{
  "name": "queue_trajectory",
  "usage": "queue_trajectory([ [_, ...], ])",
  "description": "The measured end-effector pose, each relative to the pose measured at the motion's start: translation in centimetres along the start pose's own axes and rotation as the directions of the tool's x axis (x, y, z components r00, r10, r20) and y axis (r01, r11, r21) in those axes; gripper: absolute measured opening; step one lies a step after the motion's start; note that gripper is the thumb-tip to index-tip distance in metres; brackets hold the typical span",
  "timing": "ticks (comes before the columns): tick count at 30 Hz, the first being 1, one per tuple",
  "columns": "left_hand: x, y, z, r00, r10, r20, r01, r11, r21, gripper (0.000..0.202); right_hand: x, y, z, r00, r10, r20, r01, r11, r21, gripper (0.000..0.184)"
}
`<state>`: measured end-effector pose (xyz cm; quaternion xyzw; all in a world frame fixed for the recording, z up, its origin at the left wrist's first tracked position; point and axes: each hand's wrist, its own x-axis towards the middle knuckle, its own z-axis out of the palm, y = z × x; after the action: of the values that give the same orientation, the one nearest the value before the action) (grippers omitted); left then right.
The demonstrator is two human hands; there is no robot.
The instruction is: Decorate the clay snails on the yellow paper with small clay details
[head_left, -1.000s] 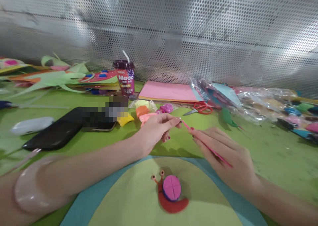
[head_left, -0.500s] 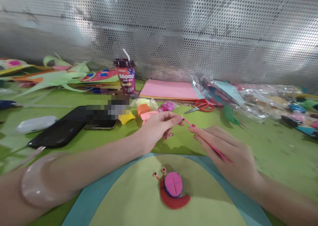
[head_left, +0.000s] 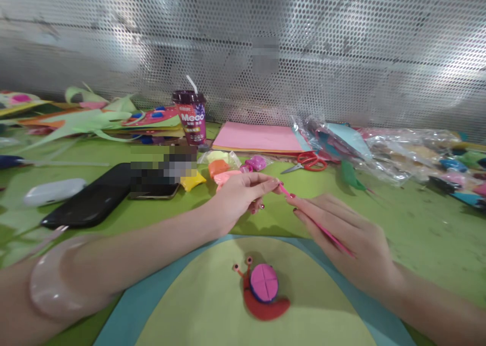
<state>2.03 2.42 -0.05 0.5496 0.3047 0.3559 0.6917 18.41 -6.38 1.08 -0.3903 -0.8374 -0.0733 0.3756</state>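
Note:
My right hand (head_left: pixel 345 229) is closed around a thin pink clay tool (head_left: pixel 322 227), whose tip points up and left. That tip meets the fingertips of my left hand (head_left: pixel 252 194), which are pinched together; whatever they hold is too small or hidden to make out. Below both hands lies a clay snail (head_left: pixel 266 308) with a red body, a pink round shell scored with a cross, and two eye stalks. It rests on a light green rounded sheet (head_left: pixel 201 305) over a blue-green sheet (head_left: pixel 132 305).
Behind my hands lie red-handled scissors (head_left: pixel 309 162), an orange clay packet (head_left: pixel 218 168) and a yellow packet (head_left: pixel 193 180). A Meco cup (head_left: pixel 193 118) with a straw stands by pink paper (head_left: pixel 258 137). To the left is a black phone (head_left: pixel 91 196); plastic bags (head_left: pixel 395 153) lie right.
The pink tool's tip has shifted slightly at my left fingertips, and the dark speck seen there before no longer shows. Both hands otherwise stay nearly where they were.

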Motion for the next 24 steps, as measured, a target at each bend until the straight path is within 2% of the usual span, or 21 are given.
queue_trajectory([
  [7, 0.01, 0.07, 0.0, 1.0, -0.03, -0.008, 0.03, 1.0, 0.0, 0.015, -0.13, -0.01, 0.0, 0.999, 0.038, -0.017, -0.038, 0.999, -0.002, 0.033],
  [24, -0.02, 0.19, 0.04, 0.999, -0.034, -0.012, 0.034, 0.999, 0.009, 0.018, 0.03, 0.21, 0.09, 0.999, 0.041, -0.008, -0.041, 0.997, -0.068, 0.028],
])
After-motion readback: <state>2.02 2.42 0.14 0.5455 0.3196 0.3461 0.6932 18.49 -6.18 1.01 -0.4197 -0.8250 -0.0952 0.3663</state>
